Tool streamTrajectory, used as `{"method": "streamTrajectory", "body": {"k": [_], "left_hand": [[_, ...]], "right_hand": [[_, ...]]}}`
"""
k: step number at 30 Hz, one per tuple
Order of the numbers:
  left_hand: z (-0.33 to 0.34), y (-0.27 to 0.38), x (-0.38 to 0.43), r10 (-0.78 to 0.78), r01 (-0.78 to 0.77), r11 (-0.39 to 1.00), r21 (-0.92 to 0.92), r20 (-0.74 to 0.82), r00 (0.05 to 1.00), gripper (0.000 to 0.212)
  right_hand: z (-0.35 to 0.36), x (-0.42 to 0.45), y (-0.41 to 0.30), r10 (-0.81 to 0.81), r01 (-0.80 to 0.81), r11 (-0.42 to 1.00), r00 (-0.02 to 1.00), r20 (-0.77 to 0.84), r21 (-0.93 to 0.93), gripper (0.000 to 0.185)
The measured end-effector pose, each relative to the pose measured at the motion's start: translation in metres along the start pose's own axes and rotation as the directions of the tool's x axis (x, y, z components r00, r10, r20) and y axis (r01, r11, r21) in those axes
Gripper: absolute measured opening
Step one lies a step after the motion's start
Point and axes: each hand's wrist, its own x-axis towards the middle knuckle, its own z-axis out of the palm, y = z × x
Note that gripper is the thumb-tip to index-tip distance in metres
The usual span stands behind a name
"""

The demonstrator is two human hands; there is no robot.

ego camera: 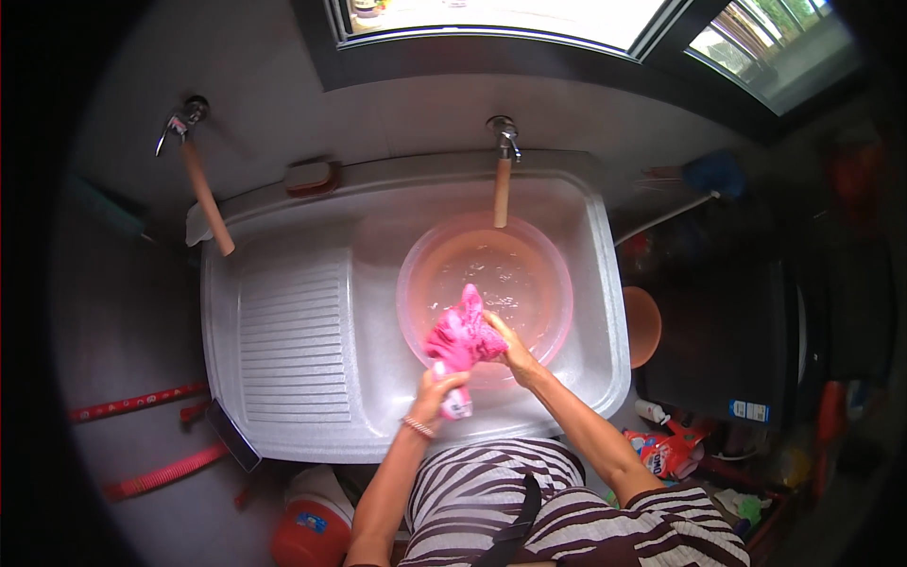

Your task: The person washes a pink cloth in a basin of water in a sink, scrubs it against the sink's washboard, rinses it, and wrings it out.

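Observation:
A bunched pink cloth [460, 333] is held between my two hands over the near left part of a translucent pink plastic basin [565, 283]. My left hand [441, 393] grips its lower end, where a white and pink part with dark marks hangs below the fist. My right hand [511, 349] grips the cloth's right side; some of its fingers are hidden. Water [510, 276] with ripples fills the basin, which stands in the right bowl of a grey laundry sink [382, 205]. A tap [504, 131] with an orange hose [502, 195] ends over the basin's far rim.
Ribbed washboard [294, 347] forms the sink's left part. A second tap [188, 120] carries another hose [205, 198]. A brush [312, 178] lies on the back ledge. Right of the sink are an orange-brown bowl [641, 327], a white bottle [650, 411] and an OMO detergent bag [659, 450].

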Motion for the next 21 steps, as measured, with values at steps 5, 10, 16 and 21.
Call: {"method": "streamTrajectory", "body": {"k": [5, 10, 16, 21], "left_hand": [[-0.050, 0.052, -0.050, 0.158, -0.177, 0.982, -0.062, -0.241, 0.958, 0.024], [-0.117, 0.076, -0.059, 0.456, -0.338, 0.889, 0.310, -0.518, 0.723, 0.034], [-0.189, 0.062, -0.028, 0.860, 0.366, 0.330, 0.870, -0.437, 0.263, 0.074], [-0.183, 0.047, -0.013, 0.765, 0.615, 0.321, 0.721, -0.580, 0.281, 0.079]], "right_hand": [[-0.034, -0.021, 0.034, 0.149, -0.137, 0.860, 0.989, -0.016, -0.491, 0.034], [-0.056, -0.039, 0.051, -0.120, 0.040, 0.487, 0.993, -0.021, -0.872, 0.022], [-0.066, -0.041, 0.063, -0.207, 0.064, 0.375, 0.978, -0.017, -0.925, 0.019], [-0.059, -0.043, 0.056, -0.252, 0.045, 0.093, 0.968, 0.020, -0.995, 0.017]]}}
